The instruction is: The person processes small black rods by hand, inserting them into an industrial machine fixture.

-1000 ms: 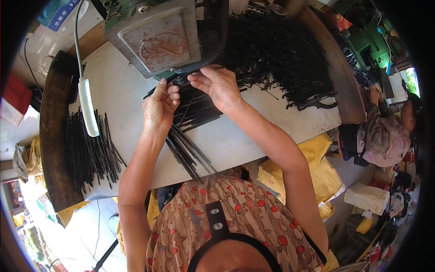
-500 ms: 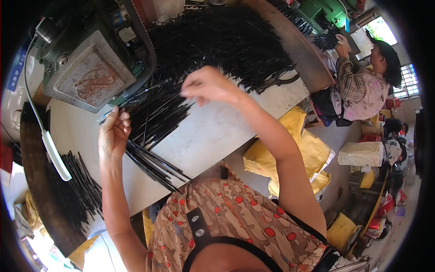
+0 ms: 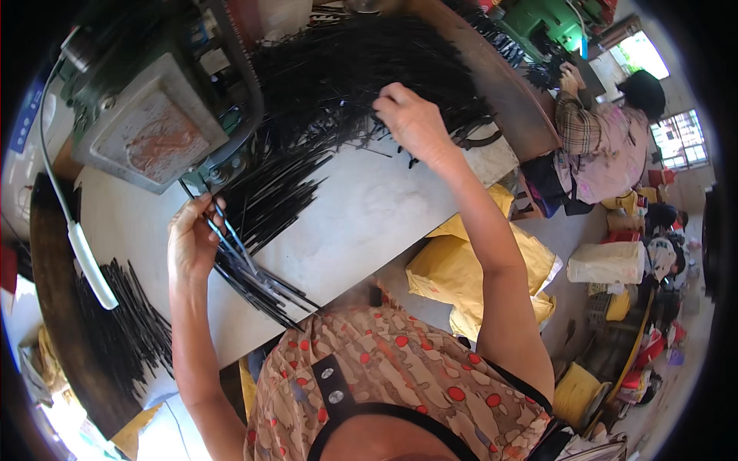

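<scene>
1. The left hand (image 3: 192, 237) pinched a few thin rods (image 3: 247, 257) between thumb and fingers, just beside the machine (image 3: 150, 134)
2. The right hand (image 3: 413, 125) was at the edge of the dark pile (image 3: 361, 61), fingers curled; whether it gripped anything could not be told
3. A loose bunch (image 3: 280, 196) lay on the table (image 3: 369, 215), between both hands
4. A yellow sack (image 3: 461, 273) lay beyond the table's near edge

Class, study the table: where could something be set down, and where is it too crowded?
The widest bare patch of tabletop lies between the middle strips and the front edge. A smaller one lies between the leftmost bundle, the machine and the left hand. Crowded: the far side, under the black heap, and just right of the left hand.
</scene>
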